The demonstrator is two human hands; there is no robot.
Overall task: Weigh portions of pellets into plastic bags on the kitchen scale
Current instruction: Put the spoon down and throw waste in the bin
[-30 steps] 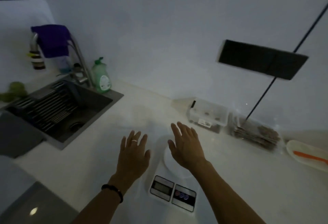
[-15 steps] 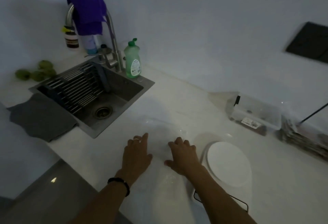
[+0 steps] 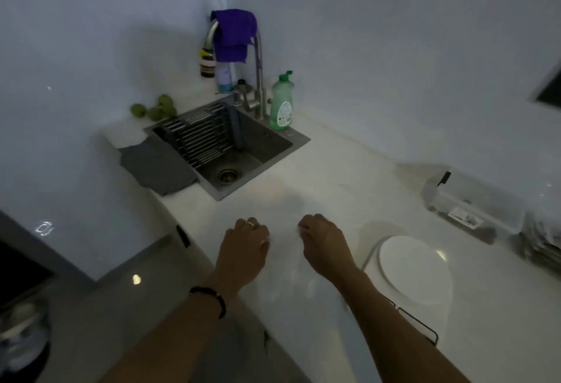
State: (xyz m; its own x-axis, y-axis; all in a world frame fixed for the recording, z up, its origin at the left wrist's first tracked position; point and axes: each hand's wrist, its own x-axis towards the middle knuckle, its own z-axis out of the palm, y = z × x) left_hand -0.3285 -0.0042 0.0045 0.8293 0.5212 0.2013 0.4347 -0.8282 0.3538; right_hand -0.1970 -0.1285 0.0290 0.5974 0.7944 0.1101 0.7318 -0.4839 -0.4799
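Clear plastic bag (image 3: 288, 264) flat on counter, white kitchen scale (image 3: 409, 270) just beside it

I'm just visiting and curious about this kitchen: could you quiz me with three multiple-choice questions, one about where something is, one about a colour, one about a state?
1. Where is the green soap bottle?
A. beside the faucet, at the sink's back corner
B. on the scale
C. in the sink basin

2. What colour is the cloth draped over the faucet?
A. red
B. purple
C. yellow

3. What is on the kitchen scale platform?
A. a bowl
B. a bottle
C. nothing

Answers: 1 A, it stands by the faucet base on the sink rim. 2 B, it looks purple. 3 C, the white round platform is bare.
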